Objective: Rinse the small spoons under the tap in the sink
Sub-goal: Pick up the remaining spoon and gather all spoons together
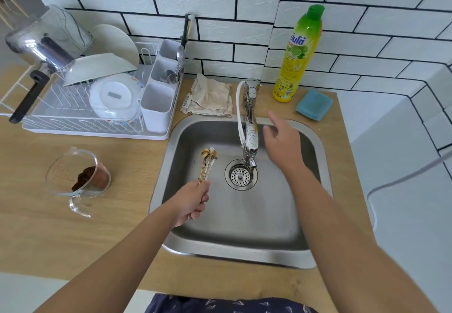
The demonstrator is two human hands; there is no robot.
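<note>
While no water shows at the spout, the job looks to be at its start: turning the water on. On the wooden counter (61, 239) the steel sink (244, 259) lies under both hands, its drain (241, 175) between them. Beyond the left hand stands a dish rack (80, 126); just left of it, a glass jug (78, 178) holding brown grounds. Beyond the right hand are a soap bottle (298, 53) and a blue sponge (314, 104).

The tap (250, 126) rises just left of the right hand (283, 146), which hangs open over the basin, fingers loosely spread, forefinger pointing toward the sink's far rim, gripping nothing (whether it brushes the tap I cannot tell). The left hand (192, 202) is closed around the handle ends of the spoons (208, 163), a small bunch, one gold, bowls fanned away from it, over the basin and left of the drain.

Next, I judge, the right hand must work the lever, then the left must carry the bowls rightward under the spout.
</note>
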